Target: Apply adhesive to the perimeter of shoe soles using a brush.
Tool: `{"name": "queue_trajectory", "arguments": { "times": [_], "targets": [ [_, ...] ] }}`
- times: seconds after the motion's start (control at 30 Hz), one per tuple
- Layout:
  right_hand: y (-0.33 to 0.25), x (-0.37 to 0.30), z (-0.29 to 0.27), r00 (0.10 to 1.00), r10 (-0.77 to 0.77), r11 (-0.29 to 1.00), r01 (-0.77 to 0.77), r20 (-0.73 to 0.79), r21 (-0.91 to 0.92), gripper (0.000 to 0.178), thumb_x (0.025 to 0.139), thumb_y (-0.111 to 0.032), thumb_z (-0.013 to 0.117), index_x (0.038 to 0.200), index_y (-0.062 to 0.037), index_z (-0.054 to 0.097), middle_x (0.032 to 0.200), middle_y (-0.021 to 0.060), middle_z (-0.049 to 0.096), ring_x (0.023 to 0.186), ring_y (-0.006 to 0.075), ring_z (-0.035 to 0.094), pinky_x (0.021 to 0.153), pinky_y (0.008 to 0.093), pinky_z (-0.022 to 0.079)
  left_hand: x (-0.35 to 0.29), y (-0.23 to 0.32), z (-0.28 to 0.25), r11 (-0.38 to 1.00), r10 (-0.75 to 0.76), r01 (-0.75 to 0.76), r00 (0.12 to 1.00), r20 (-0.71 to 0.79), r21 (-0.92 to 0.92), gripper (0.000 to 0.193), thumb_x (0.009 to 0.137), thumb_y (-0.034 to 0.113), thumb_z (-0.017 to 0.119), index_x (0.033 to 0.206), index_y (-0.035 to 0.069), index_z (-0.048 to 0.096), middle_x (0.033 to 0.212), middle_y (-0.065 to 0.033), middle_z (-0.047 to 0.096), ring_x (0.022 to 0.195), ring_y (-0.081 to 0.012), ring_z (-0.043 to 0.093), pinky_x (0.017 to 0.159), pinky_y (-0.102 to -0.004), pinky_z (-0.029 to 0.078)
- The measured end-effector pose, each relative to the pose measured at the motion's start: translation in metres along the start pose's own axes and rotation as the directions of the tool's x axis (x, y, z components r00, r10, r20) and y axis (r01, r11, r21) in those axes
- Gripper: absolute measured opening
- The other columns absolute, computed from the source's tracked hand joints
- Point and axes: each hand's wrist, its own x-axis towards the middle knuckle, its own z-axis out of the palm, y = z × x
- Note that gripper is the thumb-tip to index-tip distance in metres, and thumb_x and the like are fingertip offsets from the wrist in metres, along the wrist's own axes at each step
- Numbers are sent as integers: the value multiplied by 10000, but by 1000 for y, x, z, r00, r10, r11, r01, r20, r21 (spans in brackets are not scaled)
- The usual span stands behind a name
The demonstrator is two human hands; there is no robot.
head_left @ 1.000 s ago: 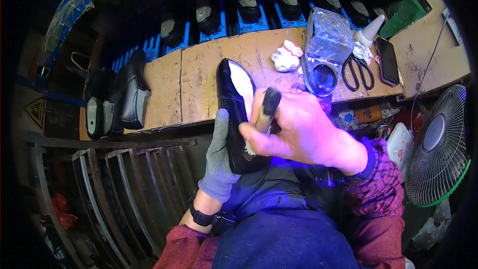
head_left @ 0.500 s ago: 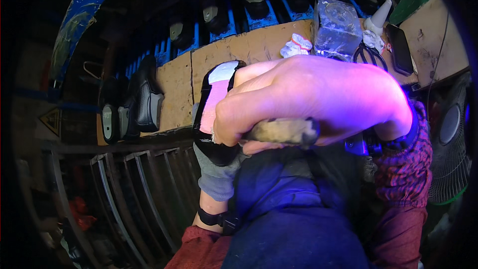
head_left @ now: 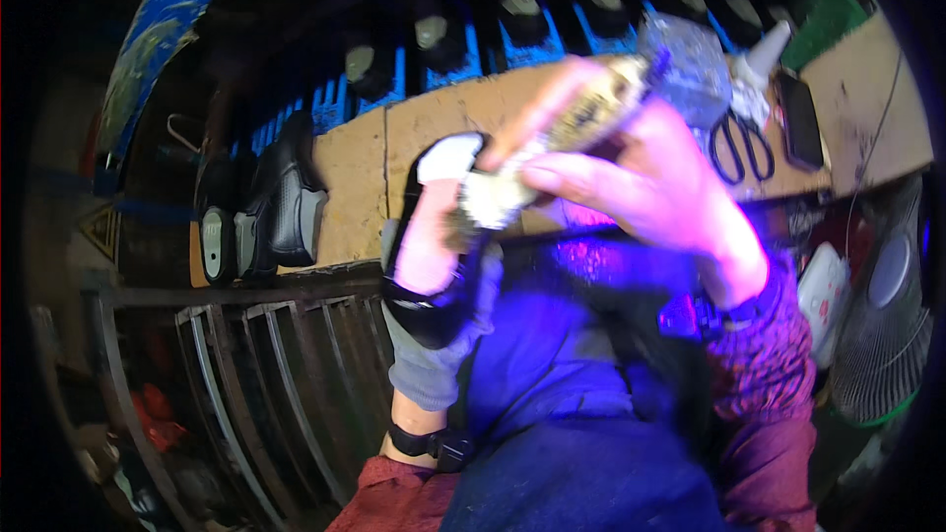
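Observation:
A black shoe (head_left: 430, 236) is held bottom up, its underside showing a pink middle and a white patch at the far end. My left hand (head_left: 440, 360), in a grey glove, supports the shoe from underneath; its fingers are hidden behind it. My right hand (head_left: 650, 177) is closed around the stained handle of a brush (head_left: 596, 106). The brush's pale, blurred bristles lie over the right edge of the pink underside; whether they touch it I cannot tell.
Black shoes (head_left: 286, 202) stand at the bench's left end. Behind the bench (head_left: 345, 163), several more sit on a blue rack (head_left: 527, 51). To the right are a metal box (head_left: 687, 69), a nozzle bottle (head_left: 761, 54), scissors (head_left: 741, 153), a phone (head_left: 798, 118) and a fan (head_left: 887, 335).
My right hand has turned and drawn back rightward, bringing the brush's handle up and its bristles into sight. More of the shoe's underside and the scissors show. The left hand keeps its hold.

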Motion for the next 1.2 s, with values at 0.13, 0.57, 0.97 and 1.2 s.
{"name": "queue_trajectory", "arguments": {
  "times": [0.13, 0.57, 0.97, 1.2],
  "targets": [
    [8, -7, -7, 807, 485, 871, -410, -337, 271, 125, 1013, -172, 520, 988, -50, 509, 920, 122, 684, 706, 130, 667, 584, 223, 526, -21, 11, 13, 896, 54, -50, 999, 5, 442, 608, 901, 346, 673, 1347, -4, 453, 1214, -90, 577, 1085, -162, 559, 980, -319, 446],
    [8, 23, -5, 861, 250, 961, -278, -442, 1, 151, 1007, -153, 520, 898, -50, 502, 780, 101, 653, 549, 108, 602, 498, 210, 480, -34, -13, -1, 523, 339, -366, 918, 206, 770, 983, 708, 205, 855, 1421, -57, 232, 1324, -182, 439, 1227, -245, 458, 1080, -396, 354],
    [3, -45, 24, 875, 355, 926, -379, -329, -7, 125, 904, -88, 658, 830, -24, 581, 733, 48, 645, 630, 104, 618, 570, 264, 470, -30, -1, 20, 782, 236, -214, 971, 40, 585, 749, 815, 125, 759, 1396, -19, 310, 1258, -109, 511, 1135, -171, 515, 1014, -341, 417],
    [2, -47, -9, 757, 330, 944, -259, -565, 205, 181, 989, -178, 527, 859, -82, 443, 676, 86, 561, 455, 135, 508, 398, 265, 438, 24, 100, 28, 910, 30, -64, 996, 89, 409, 429, 949, 391, 599, 1186, 33, 614, 963, -2, 667, 801, -67, 620, 718, -196, 497]
  ]
}}
